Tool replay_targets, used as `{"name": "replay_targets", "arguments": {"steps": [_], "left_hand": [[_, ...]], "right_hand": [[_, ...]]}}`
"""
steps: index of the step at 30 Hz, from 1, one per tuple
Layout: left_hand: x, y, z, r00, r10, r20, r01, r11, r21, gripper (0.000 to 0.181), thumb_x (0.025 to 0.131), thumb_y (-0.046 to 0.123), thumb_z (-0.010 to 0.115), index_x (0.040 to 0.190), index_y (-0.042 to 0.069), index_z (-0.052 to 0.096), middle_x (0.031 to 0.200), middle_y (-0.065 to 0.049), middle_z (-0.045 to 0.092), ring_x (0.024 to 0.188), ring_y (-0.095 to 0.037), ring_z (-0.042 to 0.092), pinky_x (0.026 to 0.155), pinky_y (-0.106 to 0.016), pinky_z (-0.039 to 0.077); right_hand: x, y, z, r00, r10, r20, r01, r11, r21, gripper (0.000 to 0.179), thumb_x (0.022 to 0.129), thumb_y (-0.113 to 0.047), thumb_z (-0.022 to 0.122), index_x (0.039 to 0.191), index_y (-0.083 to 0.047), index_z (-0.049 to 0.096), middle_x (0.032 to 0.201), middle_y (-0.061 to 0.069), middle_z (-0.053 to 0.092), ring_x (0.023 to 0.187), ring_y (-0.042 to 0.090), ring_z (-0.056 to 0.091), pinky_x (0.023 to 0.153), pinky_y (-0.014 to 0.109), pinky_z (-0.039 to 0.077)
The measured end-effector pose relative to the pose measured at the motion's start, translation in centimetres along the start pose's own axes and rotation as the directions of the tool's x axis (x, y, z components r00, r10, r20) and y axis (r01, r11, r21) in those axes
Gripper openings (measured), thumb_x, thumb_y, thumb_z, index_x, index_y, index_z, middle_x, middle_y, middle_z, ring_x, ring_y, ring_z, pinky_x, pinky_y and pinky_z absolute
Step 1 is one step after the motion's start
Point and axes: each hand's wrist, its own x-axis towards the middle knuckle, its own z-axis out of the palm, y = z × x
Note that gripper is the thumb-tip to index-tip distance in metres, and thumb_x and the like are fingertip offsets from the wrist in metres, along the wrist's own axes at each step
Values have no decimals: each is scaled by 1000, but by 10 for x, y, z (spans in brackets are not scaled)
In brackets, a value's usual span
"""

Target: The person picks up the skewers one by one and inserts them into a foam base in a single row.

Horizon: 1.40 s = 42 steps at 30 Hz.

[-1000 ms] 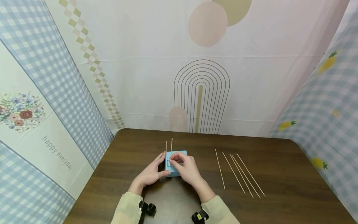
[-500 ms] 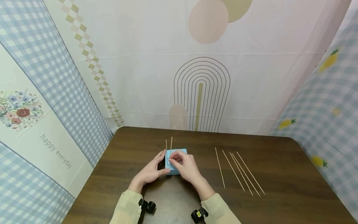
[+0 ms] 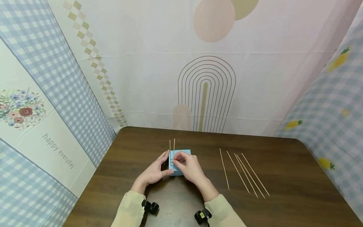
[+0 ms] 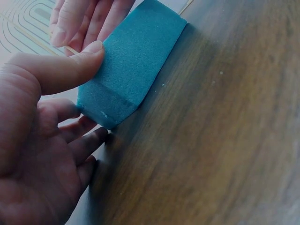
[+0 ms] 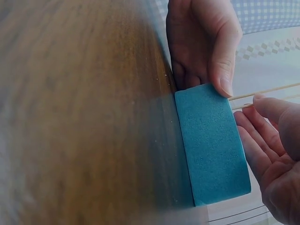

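Note:
A light blue foam-like block (image 3: 177, 173) rests on the brown table, with two thin wooden sticks standing up from its left part, one stick (image 3: 170, 145) left of the other stick (image 3: 174, 144). My left hand (image 3: 154, 170) grips the block's left end, its thumb on the near side and its fingers round the far corner. Over the block's top, my right hand (image 3: 188, 165) pinches one stick low down between thumb and fingertips. In the right wrist view, the block (image 5: 213, 145) shows its near side, and the pinched stick passes behind the right thumb (image 5: 267, 105).
Several loose wooden sticks (image 3: 239, 171) lie slanted on the table (image 3: 286, 164) to the right of the block. A printed cloth (image 3: 141, 78) hangs behind the table, and checked cloths flank both sides. Small light specks lie on the wood beside the block.
Both hands keep their places on the block and stick. The tips of the two upright sticks now stand slightly closer together. The head view has shifted a little.

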Motion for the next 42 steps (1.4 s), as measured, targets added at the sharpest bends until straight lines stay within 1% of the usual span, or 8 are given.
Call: {"name": "replay_targets", "arguments": {"steps": [4,10,14,17,22,29,34,42], "left_hand": [[1,-1,0,1000,4,1,-4,1000,16,97,99,37,79,172,11,20,178,-19,13,161,-39,18,124,-63,24],[1,-1,0,1000,4,8,-4,1000,22,97,100,38,78,172,12,19,178,-18,12,162,-38,16,125,-62,23],[2,0,0,1000,6,8,-6,1000,13,97,100,37,78,172,11,18,178,-18,12,162,-38,15,125,-62,22],[2,0,0,1000,15,6,-15,1000,7,98,99,36,79,172,8,19,177,-20,13,161,-40,16,124,-64,23],[2,0,-1,1000,8,9,-8,1000,11,98,100,37,78,172,8,18,178,-19,12,162,-39,16,124,-63,23],[2,1,0,1000,8,3,-8,1000,10,96,101,36,77,171,7,19,177,-20,12,161,-41,16,123,-65,23],[2,0,1,1000,6,1,-6,1000,3,95,101,35,77,171,7,20,177,-20,12,162,-41,15,124,-64,23],[1,0,0,1000,10,1,-10,1000,10,95,101,36,76,171,7,19,178,-19,12,162,-40,16,124,-63,23]], "right_hand": [[0,-1,-1,1000,4,-4,-4,1000,-3,5,102,-19,77,101,-16,74,93,-10,73,87,9,72,81,30,60],[0,0,-1,1000,12,6,-12,1000,-3,6,101,-17,78,100,-13,75,92,-10,73,87,10,73,81,30,60],[0,0,-1,1000,20,7,-20,1000,-7,5,101,-17,79,100,-14,75,92,-10,73,87,10,73,80,29,60],[1,0,-2,1000,22,8,-22,1000,2,7,101,-17,78,101,-11,76,93,-9,73,87,11,73,80,29,60],[2,1,-2,1000,16,15,-16,1000,11,9,101,-18,78,102,-10,76,93,-9,73,88,11,73,80,29,60],[2,2,-2,999,30,16,-30,999,10,4,101,-19,78,100,-17,75,94,-10,73,89,10,73,81,29,60],[1,1,-1,999,38,20,-38,999,21,5,102,-18,77,101,-14,76,94,-9,74,90,11,73,84,31,61],[1,0,0,1000,9,25,-9,1000,-4,6,103,-16,76,103,-10,78,96,-7,77,94,12,74,86,32,61]]}}
